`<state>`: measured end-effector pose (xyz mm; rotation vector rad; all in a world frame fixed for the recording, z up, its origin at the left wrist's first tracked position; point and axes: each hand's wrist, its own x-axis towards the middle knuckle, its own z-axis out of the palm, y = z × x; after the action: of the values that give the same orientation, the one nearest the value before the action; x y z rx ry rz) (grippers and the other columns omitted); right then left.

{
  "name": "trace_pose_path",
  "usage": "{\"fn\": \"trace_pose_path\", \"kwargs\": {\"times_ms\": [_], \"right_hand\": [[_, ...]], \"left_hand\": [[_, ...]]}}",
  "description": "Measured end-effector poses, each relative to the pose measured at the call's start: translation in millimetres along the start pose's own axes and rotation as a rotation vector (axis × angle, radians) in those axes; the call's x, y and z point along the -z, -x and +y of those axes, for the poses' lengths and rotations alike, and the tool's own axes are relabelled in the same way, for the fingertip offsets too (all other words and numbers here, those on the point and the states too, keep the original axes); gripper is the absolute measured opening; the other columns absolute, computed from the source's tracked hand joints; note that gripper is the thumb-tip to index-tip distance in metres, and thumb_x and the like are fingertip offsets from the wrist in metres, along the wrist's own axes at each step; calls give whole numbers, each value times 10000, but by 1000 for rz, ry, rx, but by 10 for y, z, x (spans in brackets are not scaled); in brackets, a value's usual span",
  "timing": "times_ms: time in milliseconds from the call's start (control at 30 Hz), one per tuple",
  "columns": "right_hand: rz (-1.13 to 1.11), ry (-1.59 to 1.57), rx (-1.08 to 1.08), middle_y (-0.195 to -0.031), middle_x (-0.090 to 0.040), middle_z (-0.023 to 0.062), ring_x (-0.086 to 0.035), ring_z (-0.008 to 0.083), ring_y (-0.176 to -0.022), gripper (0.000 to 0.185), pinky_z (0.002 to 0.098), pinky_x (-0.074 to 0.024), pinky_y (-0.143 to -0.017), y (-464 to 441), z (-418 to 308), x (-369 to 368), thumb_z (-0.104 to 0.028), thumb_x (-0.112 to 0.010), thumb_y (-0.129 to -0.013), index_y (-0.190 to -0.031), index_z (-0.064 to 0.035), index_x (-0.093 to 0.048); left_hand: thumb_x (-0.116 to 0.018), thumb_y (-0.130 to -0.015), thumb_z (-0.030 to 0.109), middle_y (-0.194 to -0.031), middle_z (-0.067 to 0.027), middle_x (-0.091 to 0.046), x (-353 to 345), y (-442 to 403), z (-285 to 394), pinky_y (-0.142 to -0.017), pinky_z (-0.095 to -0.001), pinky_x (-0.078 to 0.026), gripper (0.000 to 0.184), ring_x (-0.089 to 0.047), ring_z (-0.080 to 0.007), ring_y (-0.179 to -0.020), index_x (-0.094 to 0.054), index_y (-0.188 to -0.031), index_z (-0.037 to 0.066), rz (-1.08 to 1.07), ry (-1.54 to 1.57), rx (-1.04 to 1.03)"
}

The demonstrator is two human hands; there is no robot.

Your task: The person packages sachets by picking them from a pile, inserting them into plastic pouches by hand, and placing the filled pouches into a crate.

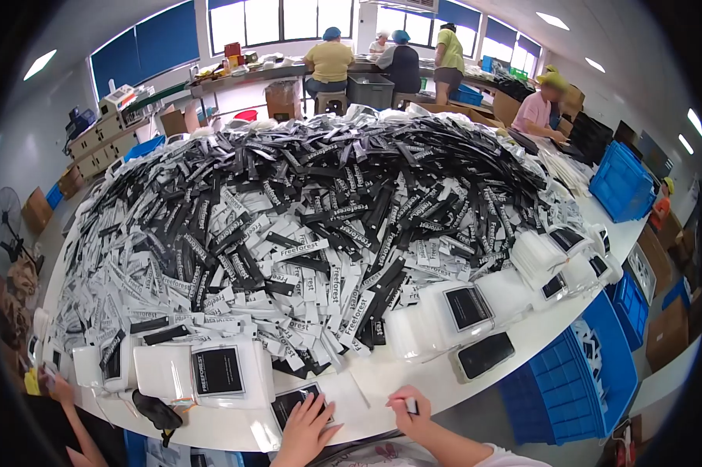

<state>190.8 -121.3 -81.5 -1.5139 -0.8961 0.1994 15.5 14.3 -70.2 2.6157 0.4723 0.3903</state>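
Left hand (307, 426): your fingers spread flat on black-labelled plastic bag (285, 404), bottom centre | right hand (411, 411): curled around small dark-and-white item (412, 405) | bare white tabletop (449, 395) rightward, to near edge

fan (6, 212) stands at far left | blue blind (168, 35) hangs beside big window (300, 22) | person in yellow top (330, 62) sits by gray tub (370, 93)

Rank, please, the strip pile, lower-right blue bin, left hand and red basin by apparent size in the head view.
Strip pile
Blue bin
Left hand
Red basin
The basin is farther; true sizes are unsure.
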Motion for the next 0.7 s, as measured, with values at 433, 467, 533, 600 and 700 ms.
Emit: {"fn": "trace_pose_path", "kwargs": {"times_ms": [433, 467, 533, 600, 700], "right_hand": [[-318, 24, -497, -805, -577, 108, -558, 165, -667, 452, 300, -450, -600, -129, -184, -114, -314, -650, -752, -1043, -22, -463], [-320, 130, -307, -862, -591, 131, -581, 186, -721, 505, 312, -463, -642, -119, -261, -130, -318, -653, -749, -1108, -27, -448], [-444, 119, -416, -971, -583, 174, -587, 240, -842, 608, 326, -454, -739, -144, -535, -94, -308, -662, -737, -1231, -82, -388], [-539, 94, -424, -955, -587, 171, -590, 239, -822, 634, 314, -455, -733, -97, -662, -169, -309, -665, -734, -1253, -98, -369], [-681, 55, -600, -924, -613, 109, -579, 167, -827, 439, 293, -454, -736, -154, -782, -219, -253, -649, -763, -1137, -74, -506]], "left_hand": [[-623, -706, 163, -1067, -122, -551, 64, 59, 380, -771, -383, -394, 286, -501, -263, -993, -599, -963, 39, 152, 83, -196], [-637, -689, 194, -1104, -143, -521, 55, 65, 373, -798, -404, -376, 336, -476, -288, -1023, -589, -984, 39, 202, 73, -187], [-665, -655, 258, -1178, -187, -461, 159, 30, 440, -854, -446, -342, 441, -426, -337, -1082, -568, -1024, 38, 302, 57, -170], [-689, -604, 366, -1263, -242, -333, 197, 3, 467, -911, -510, -265, 707, -335, -409, -1139, -448, -1170, 17, 255, 41, -61], [-695, -575, 404, -1252, -250, -331, 197, -84, 436, -907, -535, -264, 874, -342, -419, -1120, -330, -1245, -23, 238, 26, -20]]}}
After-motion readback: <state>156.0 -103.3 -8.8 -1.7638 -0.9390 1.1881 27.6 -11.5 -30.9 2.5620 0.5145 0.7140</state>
